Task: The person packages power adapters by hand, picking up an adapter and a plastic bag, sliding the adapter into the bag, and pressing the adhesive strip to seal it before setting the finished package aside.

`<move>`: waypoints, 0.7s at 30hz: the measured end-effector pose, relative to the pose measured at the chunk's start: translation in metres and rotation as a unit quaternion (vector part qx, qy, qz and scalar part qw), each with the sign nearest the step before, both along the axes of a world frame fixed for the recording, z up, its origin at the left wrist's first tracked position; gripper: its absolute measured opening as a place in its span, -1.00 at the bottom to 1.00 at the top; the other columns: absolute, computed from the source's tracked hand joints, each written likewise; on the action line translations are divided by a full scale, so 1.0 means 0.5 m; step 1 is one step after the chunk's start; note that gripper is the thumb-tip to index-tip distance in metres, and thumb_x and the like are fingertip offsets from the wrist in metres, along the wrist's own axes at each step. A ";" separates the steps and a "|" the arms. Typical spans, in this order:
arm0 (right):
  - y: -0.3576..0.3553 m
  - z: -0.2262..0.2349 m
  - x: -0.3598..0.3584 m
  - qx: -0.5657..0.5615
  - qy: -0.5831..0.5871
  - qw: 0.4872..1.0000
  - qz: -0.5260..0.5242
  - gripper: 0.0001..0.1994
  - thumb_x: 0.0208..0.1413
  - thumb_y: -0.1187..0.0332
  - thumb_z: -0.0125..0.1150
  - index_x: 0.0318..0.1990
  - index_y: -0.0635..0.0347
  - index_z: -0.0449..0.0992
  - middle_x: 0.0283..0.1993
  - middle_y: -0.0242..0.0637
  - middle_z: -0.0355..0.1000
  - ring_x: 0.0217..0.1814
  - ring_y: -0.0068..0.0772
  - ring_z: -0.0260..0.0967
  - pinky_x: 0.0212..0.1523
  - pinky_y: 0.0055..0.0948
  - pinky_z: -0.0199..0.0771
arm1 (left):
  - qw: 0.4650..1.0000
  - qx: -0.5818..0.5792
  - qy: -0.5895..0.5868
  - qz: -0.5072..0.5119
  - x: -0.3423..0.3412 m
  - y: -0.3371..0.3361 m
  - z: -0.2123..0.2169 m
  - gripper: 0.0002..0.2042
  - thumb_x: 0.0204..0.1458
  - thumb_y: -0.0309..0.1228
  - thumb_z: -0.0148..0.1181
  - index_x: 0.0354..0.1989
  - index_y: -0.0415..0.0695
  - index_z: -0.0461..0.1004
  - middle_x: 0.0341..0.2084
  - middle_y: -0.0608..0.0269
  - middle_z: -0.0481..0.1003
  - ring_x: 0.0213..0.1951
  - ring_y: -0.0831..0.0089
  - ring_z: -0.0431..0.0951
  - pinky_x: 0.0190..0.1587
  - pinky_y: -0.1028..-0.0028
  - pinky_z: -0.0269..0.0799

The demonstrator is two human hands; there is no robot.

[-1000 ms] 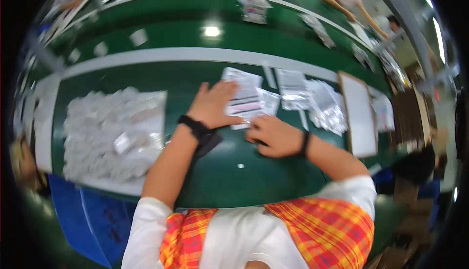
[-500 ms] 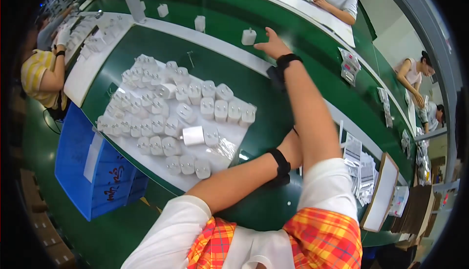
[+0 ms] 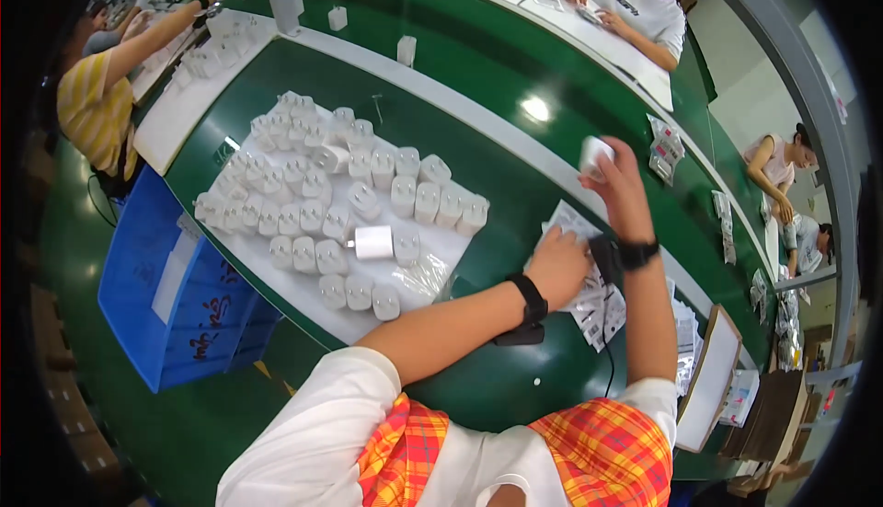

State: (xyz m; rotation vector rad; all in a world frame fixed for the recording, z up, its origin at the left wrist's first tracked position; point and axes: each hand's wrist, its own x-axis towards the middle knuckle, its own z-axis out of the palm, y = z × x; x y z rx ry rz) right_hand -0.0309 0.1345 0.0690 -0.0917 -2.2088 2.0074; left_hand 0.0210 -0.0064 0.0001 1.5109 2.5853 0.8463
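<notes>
My right hand (image 3: 627,192) is raised over the edge of the conveyor, its fingers closed round a white plug charger (image 3: 597,158). Below and left of it, my left hand (image 3: 559,272) grips a silver-and-white printed packet (image 3: 567,220); its fingertips are partly hidden. More printed sheets or packets (image 3: 596,316) lie beside and under that hand. Left of my arms, many white chargers stand in rows with prongs up on a white sheet (image 3: 441,254). One charger (image 3: 373,243) among them lies on its side.
Beyond the pale rail, a green conveyor carries chargers (image 3: 406,51) and filled packets (image 3: 665,150). A blue bin (image 3: 152,295) stands left of the table. Several people work around the line. At the right are a white-faced board (image 3: 708,383) and stacked brown cardboard (image 3: 771,415).
My right hand has picked a charger off the conveyor and drawn it back to the right. My left hand has come out from behind my right arm with printed packets.
</notes>
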 end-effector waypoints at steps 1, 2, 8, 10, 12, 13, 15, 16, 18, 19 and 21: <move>0.013 -0.003 0.060 0.038 0.015 0.999 -0.012 -0.47 0.12 0.39 0.17 0.24 0.17 0.16 0.02 -0.18 0.34 -0.05 -0.37 0.43 -0.08 -0.46 0.51 | 1.000 0.015 0.011 0.012 -0.002 0.004 -0.005 -0.77 -0.03 -0.40 0.09 -0.21 -0.12 0.57 -0.10 0.10 0.52 0.11 0.14 0.40 0.17 0.07 0.18; 0.011 -0.010 0.101 0.038 0.006 0.999 -0.017 -0.47 0.12 0.39 0.17 0.24 0.17 0.16 0.02 -0.18 0.34 -0.05 -0.37 0.43 -0.08 -0.46 0.51 | 1.000 0.015 0.002 0.007 -0.011 0.004 -0.026 -0.77 -0.03 -0.40 0.09 -0.21 -0.12 0.57 -0.10 0.10 0.52 0.11 0.14 0.40 0.17 0.07 0.18; 0.015 -0.067 0.299 0.334 -0.028 0.941 -0.049 -0.39 -0.14 0.41 0.35 0.14 0.23 0.27 0.12 -0.12 0.29 0.13 -0.18 0.32 0.13 -0.29 0.36 | 0.996 0.049 -0.069 0.021 -0.026 -0.002 -0.056 -0.67 0.11 -0.36 -0.01 0.02 -0.18 0.47 0.17 -0.08 0.35 0.27 0.03 0.27 0.32 0.04 0.06; 0.011 -0.073 0.320 0.406 -0.014 0.912 -0.049 -0.38 -0.18 0.40 0.38 0.11 0.23 0.29 0.14 -0.11 0.29 0.16 -0.12 0.30 0.16 -0.26 0.32 | 0.997 0.072 0.000 0.023 -0.028 -0.001 -0.066 -0.64 0.15 -0.33 -0.04 0.08 -0.17 0.44 0.22 -0.10 0.30 0.30 0.03 0.23 0.34 0.06 0.03; -0.007 -0.061 0.328 0.436 0.013 0.899 -0.027 -0.42 -0.22 0.40 0.38 0.06 0.22 0.33 0.14 -0.09 0.29 0.18 -0.05 0.27 0.20 -0.21 0.26 | 0.997 0.062 -0.036 0.013 -0.036 -0.002 -0.067 -0.62 0.18 -0.27 -0.05 0.12 -0.15 0.41 0.24 -0.08 0.29 0.31 0.04 0.21 0.35 0.07 0.02; -0.009 -0.057 0.330 0.451 0.028 0.892 -0.015 -0.43 -0.23 0.39 0.39 0.03 0.22 0.35 0.14 -0.08 0.29 0.19 -0.01 0.26 0.22 -0.19 0.23 | 0.997 0.056 -0.053 0.010 -0.039 -0.004 -0.066 -0.61 0.20 -0.24 -0.06 0.14 -0.14 0.40 0.25 -0.07 0.28 0.32 0.04 0.21 0.35 0.08 0.01; 0.002 -0.053 0.333 0.459 0.031 0.888 -0.007 -0.45 -0.23 0.39 0.39 0.00 0.21 0.35 0.11 -0.09 0.32 0.16 -0.02 0.28 0.18 -0.21 0.27 | 0.996 0.049 -0.079 -0.001 -0.044 -0.003 -0.055 -0.59 0.20 -0.23 -0.07 0.16 -0.15 0.38 0.26 -0.08 0.26 0.33 0.03 0.19 0.35 0.06 0.00; 0.008 -0.052 0.332 0.469 0.035 0.883 0.006 -0.47 -0.24 0.39 0.40 -0.03 0.21 0.36 0.07 -0.10 0.36 0.12 -0.02 0.31 0.14 -0.23 0.30 | 0.993 0.045 -0.106 -0.005 -0.046 -0.004 -0.050 -0.57 0.21 -0.21 -0.07 0.19 -0.16 0.35 0.27 -0.10 0.24 0.34 0.01 0.17 0.35 0.03 -0.02; 0.014 -0.055 0.323 0.476 0.039 0.879 0.014 -0.49 -0.24 0.39 0.41 -0.05 0.20 0.36 0.03 -0.12 0.39 0.09 -0.03 0.34 0.10 -0.25 0.33 | 0.991 0.037 -0.131 -0.014 -0.041 -0.006 -0.040 -0.54 0.21 -0.19 -0.08 0.22 -0.16 0.32 0.28 -0.11 0.22 0.35 0.00 0.15 0.36 0.01 -0.04; 0.011 -0.060 0.314 0.448 -0.003 0.894 0.001 -0.51 -0.23 0.40 0.40 -0.08 0.21 0.36 -0.04 -0.13 0.41 0.01 -0.08 0.37 0.04 -0.29 0.37 | 0.996 0.014 -0.089 -0.009 -0.027 -0.010 -0.033 -0.53 0.22 -0.20 -0.09 0.25 -0.16 0.28 0.30 -0.13 0.19 0.36 -0.03 0.12 0.36 -0.01 -0.06; 0.006 -0.071 0.296 0.387 -0.086 0.918 -0.024 -0.56 -0.20 0.42 0.39 -0.12 0.23 0.35 -0.19 -0.15 0.44 -0.14 -0.18 0.43 -0.10 -0.36 0.43 | 1.000 -0.029 -0.002 0.000 -0.001 -0.017 -0.023 -0.49 0.24 -0.20 -0.11 0.32 -0.16 0.18 0.33 -0.17 0.11 0.37 -0.09 0.06 0.36 -0.06 -0.10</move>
